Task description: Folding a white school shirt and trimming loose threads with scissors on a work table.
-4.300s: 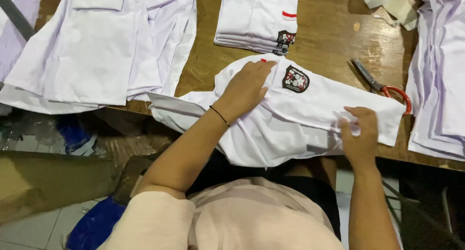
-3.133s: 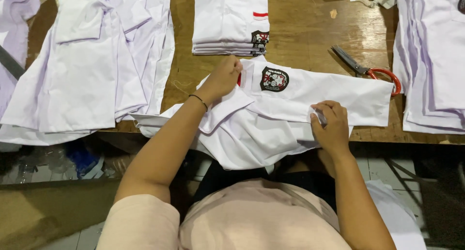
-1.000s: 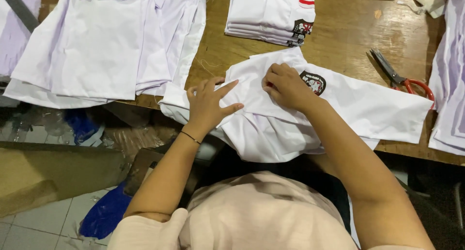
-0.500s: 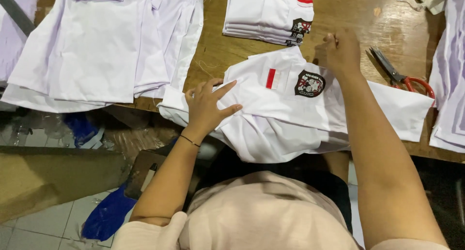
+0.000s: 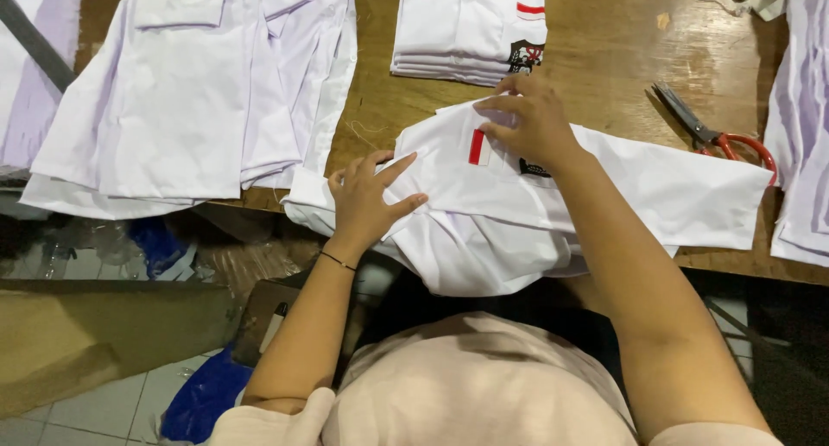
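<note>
A white shirt (image 5: 656, 196) with a small red patch and a dark crest badge lies across the front edge of the wooden table (image 5: 604, 57), partly hanging over it. My left hand (image 5: 367, 200) lies flat on the shirt's left folded part, fingers spread. My right hand (image 5: 531, 122) rests on the shirt's chest by the red patch, fingers pinching the fabric's upper edge and covering most of the badge.
A stack of folded white shirts (image 5: 466, 27) sits just behind. Unfolded white shirts (image 5: 181, 92) are piled at the left, more white cloth (image 5: 803, 118) at the right. Red-handled scissors (image 5: 712, 135) lie right of the shirt. A tiled floor is below.
My right hand has come back from the table behind the shirt and settled on the shirt's chest over the badge. My left hand stays pressed on the left part.
</note>
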